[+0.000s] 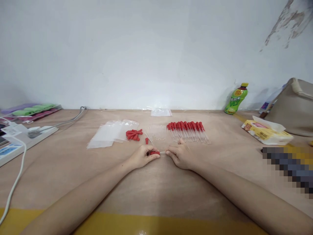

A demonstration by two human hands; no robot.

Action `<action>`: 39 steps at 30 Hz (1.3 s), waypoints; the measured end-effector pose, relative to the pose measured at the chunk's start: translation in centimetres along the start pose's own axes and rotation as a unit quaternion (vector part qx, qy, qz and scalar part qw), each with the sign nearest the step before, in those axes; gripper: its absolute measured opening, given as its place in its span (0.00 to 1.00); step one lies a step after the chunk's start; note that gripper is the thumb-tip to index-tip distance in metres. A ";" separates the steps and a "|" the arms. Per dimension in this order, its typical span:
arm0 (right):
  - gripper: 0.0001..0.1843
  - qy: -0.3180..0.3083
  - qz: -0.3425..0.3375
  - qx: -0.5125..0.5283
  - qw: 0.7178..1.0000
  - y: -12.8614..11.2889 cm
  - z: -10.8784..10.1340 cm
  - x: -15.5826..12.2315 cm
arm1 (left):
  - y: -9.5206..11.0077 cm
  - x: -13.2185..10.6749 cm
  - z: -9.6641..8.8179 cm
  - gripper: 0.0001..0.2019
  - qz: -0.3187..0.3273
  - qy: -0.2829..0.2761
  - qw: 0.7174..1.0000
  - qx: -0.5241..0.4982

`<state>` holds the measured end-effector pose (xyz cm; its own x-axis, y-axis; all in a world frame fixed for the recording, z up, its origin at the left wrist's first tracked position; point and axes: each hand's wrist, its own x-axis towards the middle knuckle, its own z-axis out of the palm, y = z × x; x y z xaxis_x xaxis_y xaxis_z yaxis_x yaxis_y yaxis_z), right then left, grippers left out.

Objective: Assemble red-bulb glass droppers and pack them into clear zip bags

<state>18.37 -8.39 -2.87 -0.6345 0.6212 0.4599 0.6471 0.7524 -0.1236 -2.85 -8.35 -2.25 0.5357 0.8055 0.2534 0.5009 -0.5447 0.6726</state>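
Observation:
My left hand (pixel 143 157) pinches a red rubber dropper bulb (pixel 155 152). From the bulb a thin clear glass tube (pixel 162 152) runs right to my right hand (pixel 179 154), whose fingers close on its other end. One more red bulb (pixel 146 141) stands just behind my left hand. Beyond it lies a small pile of red bulbs (pixel 134 134). A row of bare clear tubes (pixel 157 132) lies behind both hands. To the right of these, several droppers (pixel 187 127) with red bulbs on their tubes lie side by side.
Clear zip bags (pixel 102 135) lie at left, and another bag (pixel 161 112) by the wall. A white power strip (pixel 29 140) with cables is at far left. A green bottle (pixel 236 99), a tissue pack (pixel 266 132) and a beige bag (pixel 290 107) stand at right.

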 end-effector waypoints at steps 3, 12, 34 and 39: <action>0.15 -0.009 0.000 -0.013 1.000 -0.1 0.0 0.1 | -0.1 0.0 0.1 0.09 0.006 0.008 1.000 0.002; 0.09 0.051 0.042 0.092 0.994 0.0 0.1 -0.1 | -0.7 0.1 0.2 0.12 -0.009 0.092 0.996 -0.004; 0.18 0.026 0.051 0.058 0.997 -1.4 0.0 0.5 | -0.3 -0.3 0.2 0.09 0.030 0.073 0.997 0.008; 0.18 -0.035 0.109 0.097 0.989 -1.7 0.2 0.9 | -0.5 -0.3 0.2 0.08 0.055 0.067 0.995 0.046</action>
<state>16.65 -9.07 -2.42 -0.5216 0.7816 0.3422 0.6828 0.6229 -0.3818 -3.14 -8.38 -2.77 0.4983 0.7603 0.4168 0.5081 -0.6455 0.5702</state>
